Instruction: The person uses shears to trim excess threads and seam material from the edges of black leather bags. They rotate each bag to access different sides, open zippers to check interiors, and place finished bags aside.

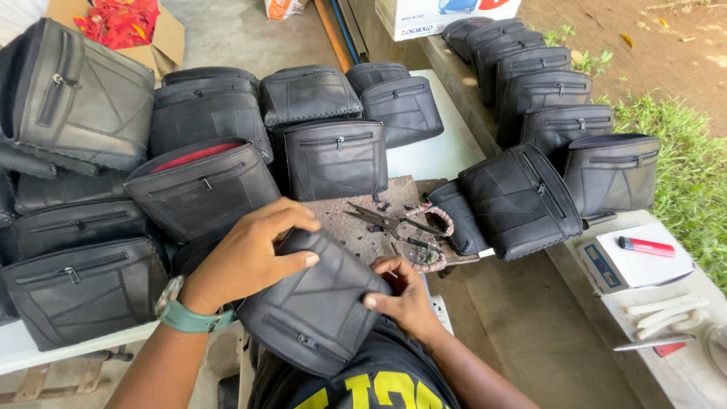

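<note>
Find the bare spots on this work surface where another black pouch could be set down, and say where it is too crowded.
Bare room: the white tabletop between the middle pouches and the right-hand row of pouches. The wooden board is partly free left of the scissors. Crowded: the stacked pouches at left.

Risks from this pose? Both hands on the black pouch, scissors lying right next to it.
1. The open scissors lie blades exposed on the worn board, just above the right hand; a reach forward might catch them.
2. The black pouch is held over the lap, off the table; a loosened left hand could drop it.
3. The leaning pouch by the scissors may topple if bumped.
</note>
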